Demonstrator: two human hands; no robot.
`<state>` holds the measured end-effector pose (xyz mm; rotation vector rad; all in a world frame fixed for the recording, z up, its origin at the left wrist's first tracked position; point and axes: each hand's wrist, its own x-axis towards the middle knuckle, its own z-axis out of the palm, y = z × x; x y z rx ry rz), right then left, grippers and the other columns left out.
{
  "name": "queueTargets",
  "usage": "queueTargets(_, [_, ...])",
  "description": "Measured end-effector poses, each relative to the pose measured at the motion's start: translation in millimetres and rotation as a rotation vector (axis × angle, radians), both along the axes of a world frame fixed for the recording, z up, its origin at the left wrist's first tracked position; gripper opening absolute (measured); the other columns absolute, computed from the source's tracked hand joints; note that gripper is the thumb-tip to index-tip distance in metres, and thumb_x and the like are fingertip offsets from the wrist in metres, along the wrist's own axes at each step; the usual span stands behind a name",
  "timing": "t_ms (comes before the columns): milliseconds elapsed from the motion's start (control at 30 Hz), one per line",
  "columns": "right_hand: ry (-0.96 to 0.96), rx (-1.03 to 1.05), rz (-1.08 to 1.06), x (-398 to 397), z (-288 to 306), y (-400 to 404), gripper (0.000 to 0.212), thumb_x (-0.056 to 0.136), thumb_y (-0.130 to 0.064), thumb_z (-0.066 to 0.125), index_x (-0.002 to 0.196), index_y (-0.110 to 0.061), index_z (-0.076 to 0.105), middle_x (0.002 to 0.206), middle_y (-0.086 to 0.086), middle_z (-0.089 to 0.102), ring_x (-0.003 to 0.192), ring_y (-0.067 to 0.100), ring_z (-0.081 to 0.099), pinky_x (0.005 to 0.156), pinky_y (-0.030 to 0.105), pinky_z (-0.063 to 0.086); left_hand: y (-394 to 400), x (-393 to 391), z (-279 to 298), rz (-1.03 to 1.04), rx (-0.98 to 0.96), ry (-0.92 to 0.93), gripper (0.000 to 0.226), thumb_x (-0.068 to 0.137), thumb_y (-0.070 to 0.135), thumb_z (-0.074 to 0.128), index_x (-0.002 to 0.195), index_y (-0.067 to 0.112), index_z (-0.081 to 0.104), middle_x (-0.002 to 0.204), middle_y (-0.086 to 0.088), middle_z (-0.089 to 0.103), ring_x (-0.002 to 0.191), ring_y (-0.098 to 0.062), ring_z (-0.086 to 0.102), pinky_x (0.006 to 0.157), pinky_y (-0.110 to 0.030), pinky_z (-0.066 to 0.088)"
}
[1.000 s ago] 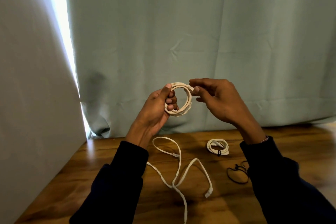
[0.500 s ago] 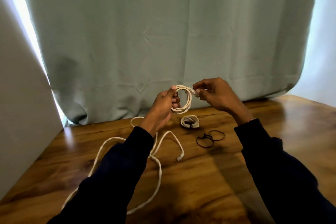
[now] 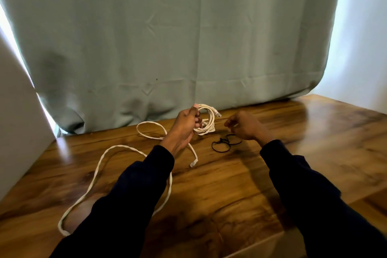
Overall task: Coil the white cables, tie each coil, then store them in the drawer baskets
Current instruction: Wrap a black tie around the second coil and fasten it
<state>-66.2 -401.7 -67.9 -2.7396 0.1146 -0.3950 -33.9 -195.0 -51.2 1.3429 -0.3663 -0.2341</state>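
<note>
A pale green curtain fills the upper part of the frame, hanging down to a wooden counter that spans the lower half. One white panel stands at the left edge. Two arms in dark sleeves reach in from the bottom.

One loose white cable sprawls in wide loops across the left-centre of the counter, passing under the left sleeve, with one plug end lying just below the middle of the frame.

The left hand, at centre, holds one coiled white cable raised above the counter, its fingers curled through the coil and the thumb on top; one clear plug sticks out at the coil's upper right.

The right hand, just right of centre, has its fingers curled inward, blurred; whether they pinch anything cannot be told.

Black loop ties, apparently two, lie overlapping on the counter between and below the hands.
</note>
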Motion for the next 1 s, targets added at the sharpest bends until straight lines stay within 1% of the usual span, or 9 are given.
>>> queueTargets(67, [0.050, -0.108, 0.013, 9, -10, -2, 0.036, 0.088, -0.006, 0.070, 0.121, -0.020, 0.072, 0.125, 0.005, 0.068, 0.115, 0.022, 0.063, 0.097, 0.031, 0.049, 1, 0, 0, -0.006, 0.004, 0.000, 0.036, 0.108, 0.030, 0.039, 0.078, 0.013, 0.047, 0.061, 0.003, 0.034, 0.049, -0.007, 0.034, 0.046, -0.017, 0.035])
queueTargets(133, [0.116, -0.218, 0.056, 18, -14, -2, 0.040, 0.087, -0.009, 0.071, 0.124, -0.022, 0.070, 0.129, 0.004, 0.066, 0.117, 0.025, 0.061, 0.096, 0.033, 0.049, 2, 0, -1, -0.007, 0.010, 0.002, 0.035, 0.108, 0.031, 0.039, 0.079, 0.013, 0.048, 0.062, 0.003, 0.034, 0.051, -0.008, 0.033, 0.048, -0.019, 0.035])
queueTargets(233, [0.194, -0.308, 0.101, 27, -15, -1, 0.032, 0.088, -0.017, 0.072, 0.119, -0.021, 0.073, 0.118, 0.003, 0.071, 0.106, 0.022, 0.064, 0.088, 0.032, 0.053, 5, 1, 0, -0.010, 0.010, -0.001, 0.035, 0.108, 0.031, 0.040, 0.080, 0.013, 0.049, 0.062, 0.003, 0.036, 0.051, -0.008, 0.035, 0.049, -0.019, 0.036])
queueTargets(333, [0.192, -0.372, 0.120, 29, -16, -3, 0.022, 0.089, -0.017, 0.070, 0.110, -0.022, 0.076, 0.110, 0.001, 0.072, 0.099, 0.020, 0.064, 0.081, 0.031, 0.052, 9, 1, 2, -0.026, -0.008, 0.005, 0.036, 0.107, 0.032, 0.040, 0.078, 0.013, 0.050, 0.061, 0.004, 0.037, 0.051, -0.008, 0.036, 0.048, -0.019, 0.037])
queueTargets(467, [0.169, -0.375, 0.145, 28, -12, -12, 0.019, 0.088, -0.014, 0.070, 0.101, -0.025, 0.078, 0.106, 0.000, 0.071, 0.099, 0.021, 0.064, 0.081, 0.034, 0.052, 12, 5, 5, -0.034, -0.034, 0.008, 0.036, 0.107, 0.032, 0.041, 0.077, 0.014, 0.049, 0.063, 0.003, 0.034, 0.051, -0.008, 0.035, 0.051, -0.021, 0.035])
queueTargets(600, [0.097, -0.303, 0.183, 28, 2, -23, 0.014, 0.088, -0.009, 0.071, 0.098, -0.016, 0.077, 0.101, 0.002, 0.074, 0.096, 0.020, 0.067, 0.076, 0.026, 0.045, 16, 11, 6, -0.016, -0.050, 0.004, 0.035, 0.107, 0.033, 0.041, 0.079, 0.014, 0.049, 0.063, 0.003, 0.035, 0.054, -0.009, 0.034, 0.054, -0.023, 0.032])
queueTargets(800, [0.024, -0.283, 0.255, 25, 44, -22, 0.012, 0.088, -0.007, 0.071, 0.096, -0.016, 0.075, 0.096, 0.001, 0.075, 0.091, 0.017, 0.068, 0.081, 0.028, 0.051, 20, 15, 14, 0.019, -0.091, -0.003, 0.036, 0.107, 0.032, 0.041, 0.078, 0.013, 0.049, 0.061, 0.003, 0.035, 0.053, -0.009, 0.033, 0.056, -0.025, 0.030])
queueTargets(900, [-0.037, -0.243, 0.284, 20, 66, -16, 0.014, 0.089, -0.007, 0.070, 0.096, -0.018, 0.074, 0.087, -0.004, 0.071, 0.081, 0.011, 0.066, 0.082, 0.032, 0.055, 24, 19, 17, 0.043, -0.112, -0.008, 0.037, 0.107, 0.032, 0.042, 0.077, 0.012, 0.050, 0.058, 0.004, 0.037, 0.053, -0.010, 0.034, 0.055, -0.024, 0.031])
queueTargets(1000, [-0.092, -0.169, 0.333, 12, 86, -5, 0.014, 0.092, -0.007, 0.067, 0.099, -0.017, 0.074, 0.088, -0.006, 0.070, 0.073, 0.004, 0.067, 0.077, 0.027, 0.055, 28, 21, 22, 0.063, -0.125, -0.011, 0.036, 0.107, 0.032, 0.042, 0.078, 0.012, 0.050, 0.057, 0.004, 0.038, 0.053, -0.009, 0.034, 0.054, -0.024, 0.031])
